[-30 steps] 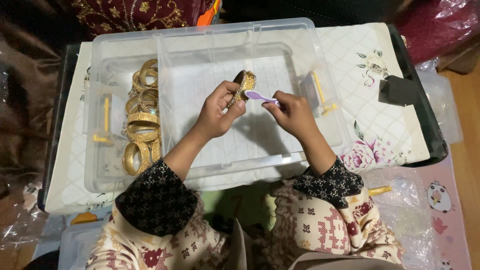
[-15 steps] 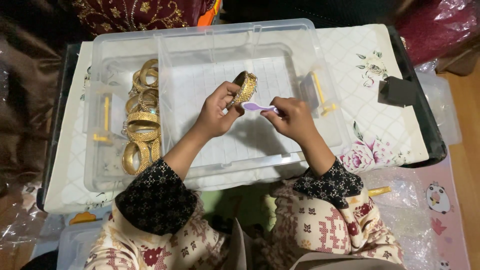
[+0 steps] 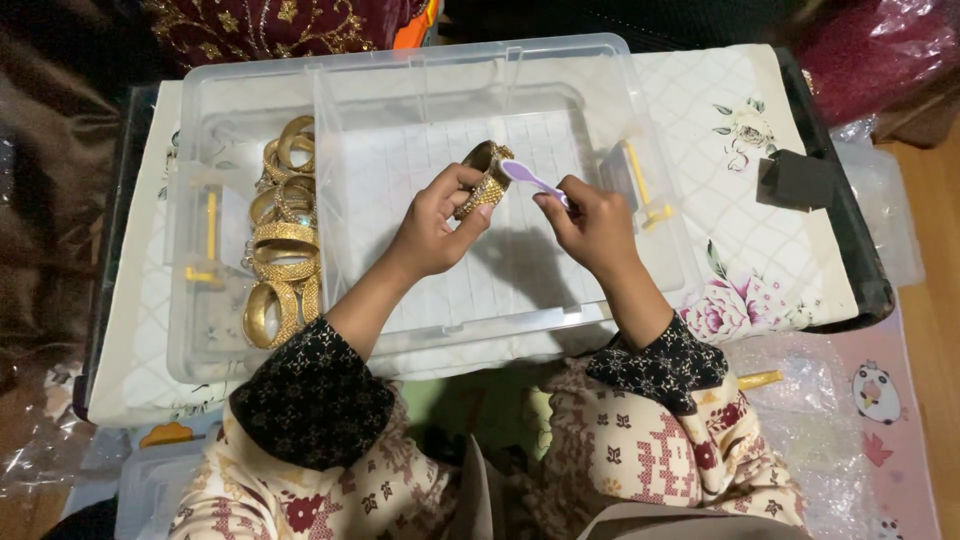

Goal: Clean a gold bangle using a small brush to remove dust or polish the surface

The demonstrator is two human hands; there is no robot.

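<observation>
Holding a gold bangle above the middle of a clear plastic tray, you pinch it between the thumb and fingers of your left hand, its jewelled band tilted toward the small lilac tool gripped in your right hand. The tool's rounded tip touches the upper edge of the bangle, its handle running back into your closed right fingers. Both hands hover over the tray's pale gridded floor, casting a shadow to the right of your left wrist. To your left, in the narrower compartment of a clear storage bin under the tray, lies a heap of gold bangles, stacked and overlapping from the far wall toward the near one. Yellow latches sit at either end: one on the left wall, another on the right, just beside your right hand. The bin rests on a white quilted cloth printed with pink roses, where a small dark block stands well apart to the right. Your patterned sleeves with dark cuffs fill the lower frame, with crinkled clear plastic wrap near your right elbow.
</observation>
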